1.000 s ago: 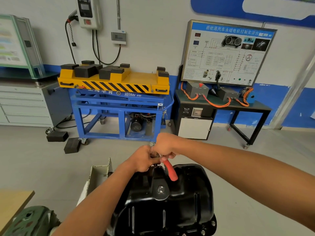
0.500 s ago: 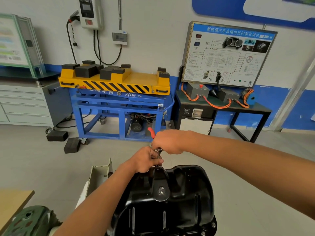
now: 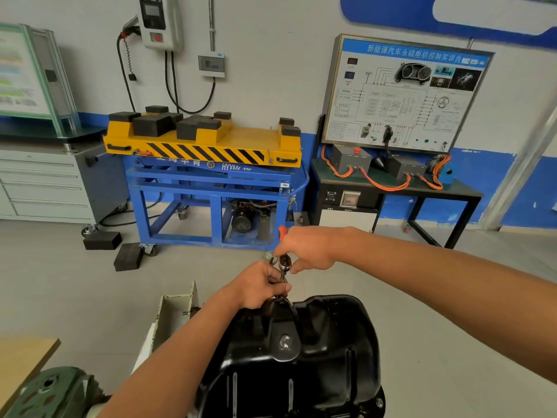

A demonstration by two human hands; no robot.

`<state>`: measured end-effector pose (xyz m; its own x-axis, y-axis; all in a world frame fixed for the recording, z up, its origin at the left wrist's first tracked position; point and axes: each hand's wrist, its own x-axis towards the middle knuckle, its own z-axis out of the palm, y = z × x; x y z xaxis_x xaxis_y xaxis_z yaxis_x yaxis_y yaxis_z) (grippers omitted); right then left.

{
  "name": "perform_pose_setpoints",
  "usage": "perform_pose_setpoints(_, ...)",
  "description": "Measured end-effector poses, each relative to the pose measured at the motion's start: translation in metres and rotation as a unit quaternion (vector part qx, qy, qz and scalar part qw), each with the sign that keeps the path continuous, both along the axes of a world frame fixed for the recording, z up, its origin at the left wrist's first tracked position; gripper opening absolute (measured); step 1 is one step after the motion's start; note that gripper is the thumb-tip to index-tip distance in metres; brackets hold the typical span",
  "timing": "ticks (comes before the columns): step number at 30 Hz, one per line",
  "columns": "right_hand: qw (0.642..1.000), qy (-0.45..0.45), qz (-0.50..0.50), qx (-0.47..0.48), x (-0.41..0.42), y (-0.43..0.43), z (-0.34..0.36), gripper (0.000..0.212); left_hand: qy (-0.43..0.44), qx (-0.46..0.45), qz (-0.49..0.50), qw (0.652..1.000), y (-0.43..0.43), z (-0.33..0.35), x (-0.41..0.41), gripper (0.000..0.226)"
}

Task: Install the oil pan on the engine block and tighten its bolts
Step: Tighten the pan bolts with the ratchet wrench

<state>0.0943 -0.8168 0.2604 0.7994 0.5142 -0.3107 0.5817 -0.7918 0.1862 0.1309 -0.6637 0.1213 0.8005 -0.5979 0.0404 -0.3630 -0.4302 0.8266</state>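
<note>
Pointing away, the ratchet [image 3: 284, 262] sits in right hand [image 3: 307, 248] and left hand [image 3: 259, 288].

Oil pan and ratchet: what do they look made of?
Oil pan: probably stamped sheet steel, glossy black coating; pressed ribs and sharp highlights. Ratchet: shiny bare-metal head; red handle end looks plastic or rubber, mostly hidden in the right hand.

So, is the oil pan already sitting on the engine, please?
On, it appears: the oil pan lies sump-up, a bolt head seated in its near flange. The block beneath is hidden.
</note>
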Motion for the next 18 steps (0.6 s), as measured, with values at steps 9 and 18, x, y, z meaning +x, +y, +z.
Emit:
perform_pose_setpoints(9,0.998,-0.044,-0.035,-0.01,-0.008,-0.007,-0.008,0.045,0.006,-0.003,-0.005,1.0,-0.002,0.003,-0.003,0.013)
perform_pose_setpoints(18,0.958,0.024,-0.242,0.149,-0.01,0.02,-0.031,0.037,-0.009,-0.006,-0.021,1.0,-0.001,0.006,-0.007,0.017)
